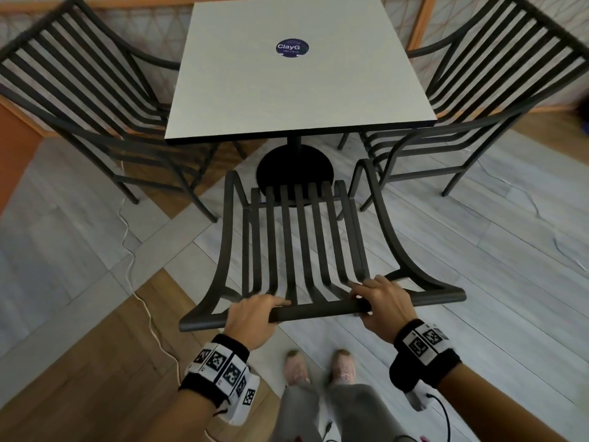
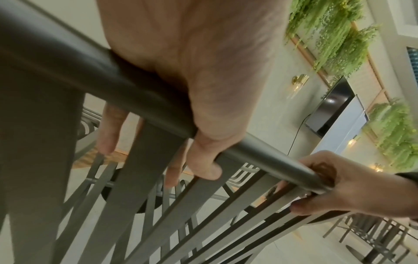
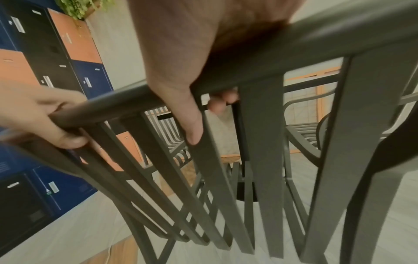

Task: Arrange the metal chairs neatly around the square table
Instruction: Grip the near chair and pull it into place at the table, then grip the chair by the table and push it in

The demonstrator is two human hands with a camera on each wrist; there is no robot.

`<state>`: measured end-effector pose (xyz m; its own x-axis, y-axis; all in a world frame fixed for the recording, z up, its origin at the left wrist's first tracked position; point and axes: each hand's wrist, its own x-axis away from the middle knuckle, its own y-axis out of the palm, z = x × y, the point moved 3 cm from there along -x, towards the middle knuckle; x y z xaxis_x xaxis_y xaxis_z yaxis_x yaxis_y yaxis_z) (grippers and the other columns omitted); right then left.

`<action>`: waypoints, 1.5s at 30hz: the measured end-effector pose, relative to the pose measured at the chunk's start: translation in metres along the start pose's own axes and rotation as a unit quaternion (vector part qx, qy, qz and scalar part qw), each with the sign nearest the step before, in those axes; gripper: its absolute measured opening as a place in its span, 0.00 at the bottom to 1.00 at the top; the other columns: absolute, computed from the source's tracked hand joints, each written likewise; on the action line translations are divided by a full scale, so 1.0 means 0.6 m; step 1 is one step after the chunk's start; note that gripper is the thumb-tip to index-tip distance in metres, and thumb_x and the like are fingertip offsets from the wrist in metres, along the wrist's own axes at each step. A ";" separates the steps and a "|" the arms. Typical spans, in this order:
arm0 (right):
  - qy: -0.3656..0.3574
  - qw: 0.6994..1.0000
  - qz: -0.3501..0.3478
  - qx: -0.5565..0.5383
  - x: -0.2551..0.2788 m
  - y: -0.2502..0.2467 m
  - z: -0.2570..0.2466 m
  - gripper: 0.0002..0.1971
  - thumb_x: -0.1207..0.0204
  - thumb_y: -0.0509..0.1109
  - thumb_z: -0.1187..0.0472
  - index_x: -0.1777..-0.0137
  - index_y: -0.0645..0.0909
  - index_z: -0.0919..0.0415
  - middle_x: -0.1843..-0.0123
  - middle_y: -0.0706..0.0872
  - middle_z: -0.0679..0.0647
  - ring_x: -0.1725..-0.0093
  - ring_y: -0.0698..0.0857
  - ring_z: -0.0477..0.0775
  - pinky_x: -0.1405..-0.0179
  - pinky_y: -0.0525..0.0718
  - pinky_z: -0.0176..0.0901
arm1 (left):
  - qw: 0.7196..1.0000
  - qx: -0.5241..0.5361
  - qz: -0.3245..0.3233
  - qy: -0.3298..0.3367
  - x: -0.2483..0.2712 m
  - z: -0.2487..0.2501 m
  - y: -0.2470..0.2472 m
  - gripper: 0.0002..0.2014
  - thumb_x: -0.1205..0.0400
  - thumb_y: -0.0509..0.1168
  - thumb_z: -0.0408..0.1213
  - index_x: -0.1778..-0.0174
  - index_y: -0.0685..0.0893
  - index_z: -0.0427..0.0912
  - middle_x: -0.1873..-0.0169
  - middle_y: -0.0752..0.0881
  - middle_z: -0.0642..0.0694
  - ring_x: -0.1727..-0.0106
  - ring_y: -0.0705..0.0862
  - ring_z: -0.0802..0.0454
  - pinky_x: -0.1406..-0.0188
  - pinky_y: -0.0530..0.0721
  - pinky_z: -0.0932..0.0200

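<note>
The near metal chair (image 1: pixel 302 244) is standing on the floor facing the square table (image 1: pixel 296 68), its seat front still short of the table's near edge, above the round black base (image 1: pixel 294 167). Both hands are wrapping the top rail (image 1: pixel 318 309): left hand (image 1: pixel 251 317) toward the rail's left, right hand (image 1: pixel 382 306) toward its right, fingers curling over the front and thumbs underneath in the wrist views. Gripping at two spread points is likely keeping the chair square while pushing. A left chair (image 1: pixel 86 100) and a right chair (image 1: pixel 478 100) are already sitting tucked at the table's sides, armrests near its corners. The gap between them is looking just wide enough for the armrests; bare floor lying ahead. A white cable (image 1: pixel 140 298) is trailing on the floor at left, apart from the chair legs.
</note>
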<state>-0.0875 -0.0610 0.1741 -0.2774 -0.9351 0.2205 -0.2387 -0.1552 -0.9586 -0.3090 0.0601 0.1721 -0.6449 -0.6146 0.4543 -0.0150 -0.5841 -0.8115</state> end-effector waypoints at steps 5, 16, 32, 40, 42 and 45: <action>0.012 0.991 -0.106 0.079 -0.011 -0.012 0.041 0.13 0.26 0.70 0.54 0.43 0.82 0.41 0.50 0.90 0.45 0.49 0.86 0.55 0.53 0.85 0.50 | 0.999 -0.022 -0.024 0.006 -0.007 -0.011 0.001 0.23 0.19 0.64 0.42 0.30 0.73 0.68 0.49 0.87 0.54 0.46 0.85 0.51 0.42 0.83 0.47; 0.001 0.990 -0.102 0.094 -0.163 -0.057 0.039 0.15 0.26 0.66 0.39 0.49 0.84 0.46 0.57 0.89 0.51 0.55 0.87 0.57 0.61 0.80 0.46 | 0.997 -0.062 0.051 -0.023 -0.130 -0.030 -0.098 0.11 0.18 0.64 0.49 0.41 0.84 0.57 0.54 0.88 0.51 0.50 0.85 0.49 0.53 0.72 0.54; -0.004 0.991 -0.107 0.078 -0.233 -0.075 0.059 0.16 0.28 0.70 0.40 0.49 0.83 0.50 0.57 0.87 0.51 0.55 0.85 0.54 0.60 0.78 0.44 | 0.995 -0.054 0.069 -0.040 -0.173 -0.020 -0.136 0.07 0.20 0.67 0.49 0.49 0.85 0.53 0.59 0.86 0.50 0.50 0.86 0.46 0.44 0.79 0.47; -0.108 0.987 -0.096 0.064 -0.207 -0.083 -0.067 0.30 0.26 0.65 0.40 0.27 0.63 0.46 0.34 0.81 0.52 0.34 0.76 0.57 0.32 0.71 0.57 | 0.977 0.158 0.140 -0.008 -0.105 -0.080 -0.161 0.17 0.23 0.72 0.35 0.38 0.85 0.49 0.46 0.89 0.44 0.43 0.86 0.48 0.36 0.84 0.48; -0.167 0.980 -0.107 0.033 -0.213 -0.077 -0.148 0.36 0.26 0.65 0.41 0.22 0.56 0.49 0.26 0.74 0.53 0.28 0.72 0.58 0.31 0.70 0.58 | 0.966 0.180 0.185 -0.026 -0.083 -0.138 -0.168 0.21 0.25 0.72 0.36 0.36 0.83 0.52 0.44 0.88 0.44 0.42 0.85 0.47 0.36 0.84 0.47; -0.252 0.961 -0.117 0.005 -0.250 -0.078 -0.289 0.37 0.24 0.65 0.43 0.20 0.53 0.51 0.20 0.66 0.55 0.24 0.67 0.60 0.28 0.67 0.57 | 0.955 0.192 0.210 -0.084 -0.050 -0.247 -0.199 0.24 0.25 0.73 0.41 0.32 0.80 0.50 0.36 0.86 0.44 0.35 0.83 0.47 0.32 0.81 0.49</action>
<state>-0.1960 0.1418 0.2173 0.2686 -0.9094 0.3177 -0.2308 -0.3810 -0.8953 -0.4009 0.2265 0.2009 -0.4001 -0.8951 0.1969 0.5205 -0.3987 -0.7550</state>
